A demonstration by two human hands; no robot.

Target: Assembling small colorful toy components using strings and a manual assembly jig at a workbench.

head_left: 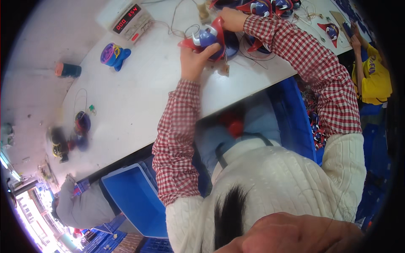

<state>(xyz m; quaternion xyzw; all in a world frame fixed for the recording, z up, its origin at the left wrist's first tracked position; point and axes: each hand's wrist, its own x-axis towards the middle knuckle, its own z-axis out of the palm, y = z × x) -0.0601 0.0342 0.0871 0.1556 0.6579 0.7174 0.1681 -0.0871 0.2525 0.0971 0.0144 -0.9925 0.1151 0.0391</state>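
Note:
At the far side of the white table, my left hand [194,61] grips a red and blue plastic toy part with silver horns [206,37]. Its thumb lies across the front of the part and the other fingers are behind it. My right hand [233,20] is closed at the upper right edge of the same part, by its red tip; its fingertips are partly hidden. Right beside this part are a dark blue rounded piece [231,44] and thin loose wires [253,57]. More similar horned parts [260,7] lie piled beyond my right forearm.
A meter with a red digital display [126,21] stands at the back left. Nearby are a purple and blue toy piece [114,56] and a dark green thread spool [68,70]. A blue bin [135,198] sits below the table edge. A person in yellow [374,76] works at right.

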